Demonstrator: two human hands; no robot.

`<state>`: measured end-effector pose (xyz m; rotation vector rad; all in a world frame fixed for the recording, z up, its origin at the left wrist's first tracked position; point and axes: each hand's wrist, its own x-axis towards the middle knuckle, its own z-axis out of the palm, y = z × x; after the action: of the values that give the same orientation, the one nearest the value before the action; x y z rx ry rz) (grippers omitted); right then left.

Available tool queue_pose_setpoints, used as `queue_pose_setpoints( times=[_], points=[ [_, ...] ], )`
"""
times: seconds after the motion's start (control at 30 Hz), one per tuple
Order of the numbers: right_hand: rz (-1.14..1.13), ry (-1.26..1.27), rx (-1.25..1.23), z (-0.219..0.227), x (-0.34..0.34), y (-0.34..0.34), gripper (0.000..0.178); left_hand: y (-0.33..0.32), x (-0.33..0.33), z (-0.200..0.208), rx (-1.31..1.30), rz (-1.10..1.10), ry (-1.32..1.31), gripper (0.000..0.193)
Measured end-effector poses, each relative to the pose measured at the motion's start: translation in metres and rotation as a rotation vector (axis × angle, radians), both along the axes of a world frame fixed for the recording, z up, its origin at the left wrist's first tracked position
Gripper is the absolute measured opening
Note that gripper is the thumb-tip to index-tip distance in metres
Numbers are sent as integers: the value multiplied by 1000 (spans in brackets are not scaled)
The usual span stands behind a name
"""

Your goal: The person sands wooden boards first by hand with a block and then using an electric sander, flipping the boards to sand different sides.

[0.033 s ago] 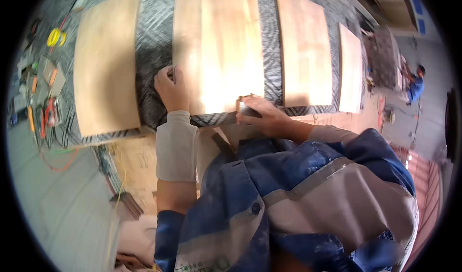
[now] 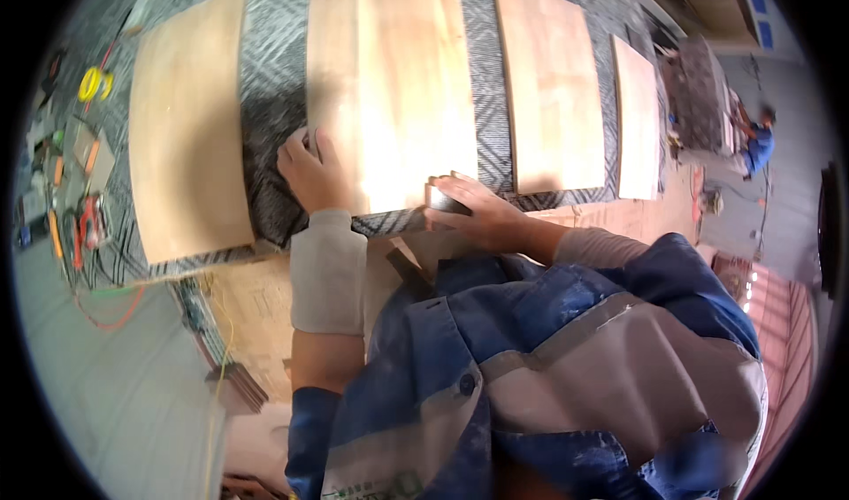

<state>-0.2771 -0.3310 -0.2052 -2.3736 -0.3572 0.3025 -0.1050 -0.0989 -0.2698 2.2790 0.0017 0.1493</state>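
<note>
A pale wooden panel [image 2: 398, 84] lies in front of me on a table covered with grey patterned cloth. My left hand [image 2: 314, 171] is at its left edge, fingers curled round that edge. A dark spot shows between the fingers, too unclear to name. At the panel's near right corner my right hand [image 2: 482, 213] grips a small block with a dark grey face, which looks like a sanding block [image 2: 448, 201]. The block is against the near edge; whether it touches the top face as well I cannot tell.
Similar panels lie to the left [image 2: 190, 129] and right [image 2: 553, 93], with another [image 2: 635, 120] farther right. Yellow tape [image 2: 93, 84], red-handled pliers [image 2: 89, 223] and several small tools crowd the left end. A person in blue [image 2: 759, 142] works at the far right.
The whole view has shifted slightly, so the panels appear a little farther left. Both hands keep nearly the same places on the middle panel.
</note>
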Motion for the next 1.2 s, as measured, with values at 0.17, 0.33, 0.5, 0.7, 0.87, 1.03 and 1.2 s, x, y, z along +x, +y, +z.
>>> queue_pose_setpoints(
  times=[0.17,0.33,0.5,0.7,0.87,1.03,1.2],
  points=[
    [-225,-159,-238,-21,100,-60,57,-16,-9,-3,414,-75,-138,37],
    [-510,-107,-94,-32,105,-63,55,-21,-8,2,405,-82,-120,41],
    [-178,-11,165,-12,56,-35,57,-13,-10,-4,506,-101,-153,41],
    [-187,-510,-137,-46,243,-131,47,-22,-4,0,462,-79,-210,35],
    [195,-516,-302,-69,186,-67,43,-23,-6,13,451,-30,-149,31],
    [244,-203,247,-58,68,-70,54,-21,-11,6,458,-5,-104,36],
    [111,-275,-535,-30,264,-166,44,-16,-7,8,472,-15,-107,36]
  ],
)
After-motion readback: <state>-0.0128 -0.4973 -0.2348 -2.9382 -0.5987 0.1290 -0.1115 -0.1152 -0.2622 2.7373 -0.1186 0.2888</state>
